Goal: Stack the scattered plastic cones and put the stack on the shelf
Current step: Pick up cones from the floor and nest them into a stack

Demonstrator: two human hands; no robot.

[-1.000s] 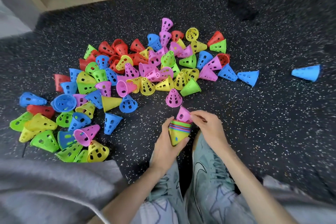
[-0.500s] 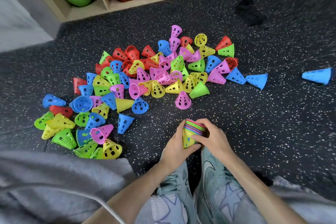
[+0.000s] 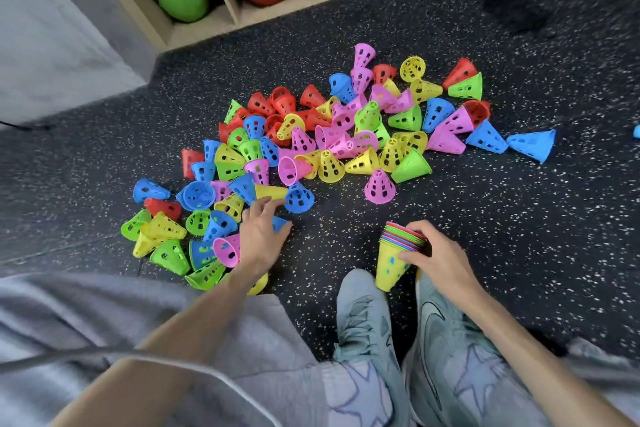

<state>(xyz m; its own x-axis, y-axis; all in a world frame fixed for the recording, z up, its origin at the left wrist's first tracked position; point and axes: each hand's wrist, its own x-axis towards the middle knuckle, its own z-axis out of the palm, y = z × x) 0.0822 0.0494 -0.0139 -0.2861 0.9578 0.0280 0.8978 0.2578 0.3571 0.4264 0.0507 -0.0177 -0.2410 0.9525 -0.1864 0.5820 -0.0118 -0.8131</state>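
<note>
Partly hidden: blue cone [image 3: 279,222] under left hand [image 3: 260,236], fingers [image 3: 265,206] spread; right hand [image 3: 437,253] fingers around stack [image 3: 398,253].

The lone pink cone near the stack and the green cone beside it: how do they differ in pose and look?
The pink cone stands upright on its wide rim, narrow end up; the green cone lies on its side. The pink cone shows many holes in its wall; the green cone's visible side looks nearly plain. The pink cone stands apart; the green cone touches the pile. Both are small plastic cones on the speckled floor.
</note>
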